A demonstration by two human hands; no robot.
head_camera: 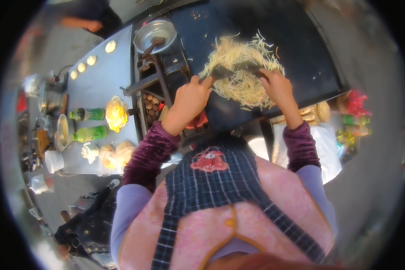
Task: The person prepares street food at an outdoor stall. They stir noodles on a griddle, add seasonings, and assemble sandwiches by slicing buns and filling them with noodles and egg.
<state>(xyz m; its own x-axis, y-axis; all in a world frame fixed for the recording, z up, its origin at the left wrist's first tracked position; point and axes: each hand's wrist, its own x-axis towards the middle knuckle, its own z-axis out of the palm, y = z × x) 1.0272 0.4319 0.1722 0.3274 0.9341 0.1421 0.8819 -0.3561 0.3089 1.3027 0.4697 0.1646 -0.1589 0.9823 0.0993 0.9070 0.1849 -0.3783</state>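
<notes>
A heap of pale shredded vegetable strands (pixel 243 87), perhaps potato, lies on a dark flat griddle (pixel 310 64) before me. My left hand (pixel 190 101) grips a dark metal scraper (pixel 221 72) at the left side of the heap. In my right hand (pixel 279 88) is a second dark scraper (pixel 248 66), its blade among the strands. The two blades come close together near the middle of the heap, and strands partly cover their edges. A few loose shreds lie scattered around it.
Left of the griddle are a metal bowl (pixel 155 35) with a brush (pixel 154 45) and several eggs (pixel 151 106). The side table (pixel 98 81) bears dough rounds (pixel 91 60), green bottles (pixel 91 133) and bagged food (pixel 116 155). Flatbreads (pixel 320 111) sit at right. Other people (pixel 87 23) stand nearby.
</notes>
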